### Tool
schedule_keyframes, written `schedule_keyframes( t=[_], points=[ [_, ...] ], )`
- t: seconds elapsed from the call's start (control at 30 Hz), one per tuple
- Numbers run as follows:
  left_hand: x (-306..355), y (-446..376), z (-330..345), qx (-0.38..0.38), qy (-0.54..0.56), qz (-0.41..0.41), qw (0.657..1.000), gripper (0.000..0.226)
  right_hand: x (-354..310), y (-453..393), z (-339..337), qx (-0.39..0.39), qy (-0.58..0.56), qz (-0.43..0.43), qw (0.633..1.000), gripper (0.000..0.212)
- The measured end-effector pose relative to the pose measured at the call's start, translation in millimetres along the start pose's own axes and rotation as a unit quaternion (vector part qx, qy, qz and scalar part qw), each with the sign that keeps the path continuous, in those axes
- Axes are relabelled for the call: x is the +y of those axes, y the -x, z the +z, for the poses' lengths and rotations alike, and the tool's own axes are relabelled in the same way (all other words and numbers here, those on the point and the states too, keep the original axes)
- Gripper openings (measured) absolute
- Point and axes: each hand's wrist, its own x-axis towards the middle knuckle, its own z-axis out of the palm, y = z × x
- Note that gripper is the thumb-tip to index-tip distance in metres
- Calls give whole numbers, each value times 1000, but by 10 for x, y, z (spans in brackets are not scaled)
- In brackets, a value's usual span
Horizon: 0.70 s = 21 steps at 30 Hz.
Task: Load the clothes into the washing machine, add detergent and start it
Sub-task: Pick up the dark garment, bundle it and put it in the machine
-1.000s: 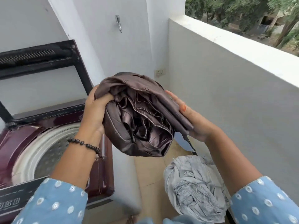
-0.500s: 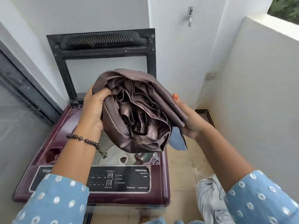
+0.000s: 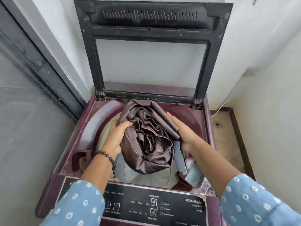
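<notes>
A person's left hand (image 3: 116,136) and right hand (image 3: 184,136) grasp a bundled brown satin garment (image 3: 146,137) from either side over the open drum of a maroon top-loading washing machine (image 3: 91,128), its lid (image 3: 151,51) raised at the far side. A bluish cloth (image 3: 180,156), partly hidden, appears to hang beneath the right hand.

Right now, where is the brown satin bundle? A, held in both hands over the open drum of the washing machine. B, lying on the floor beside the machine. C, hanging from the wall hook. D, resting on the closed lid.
A: the left hand and right hand grip the brown satin bundle from either side above the washing machine drum opening, with the lid raised upright behind it.
</notes>
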Motion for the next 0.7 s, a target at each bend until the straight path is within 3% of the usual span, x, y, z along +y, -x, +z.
schedule_keyframes(
  t=[0.17, 0.3, 0.37, 0.43, 0.57, 0.7],
  points=[
    [-415, -413, -113, 1, -68, -78, 995, 35, 217, -446, 7, 45, -4, 75, 996, 42],
    [-488, -620, -161, 2, -126, -66, 990, 38, 233, -686, 46, 97, 21, 93, 991, 53],
    [-486, -702, -183, -16, -156, -53, 986, 52, 209, -755, 85, 131, 68, 97, 984, 67],
    [-441, -744, -192, -7, -200, -46, 979, 66, 170, -783, 111, 152, 111, 102, 977, 64],
    [-388, -782, -168, -4, -242, -22, 970, 63, 204, -866, 98, 165, 164, 105, 967, 78],
    [-382, -717, -107, -27, -258, -14, 966, 57, 256, -845, 138, 130, 163, 116, 971, 63]
  ],
)
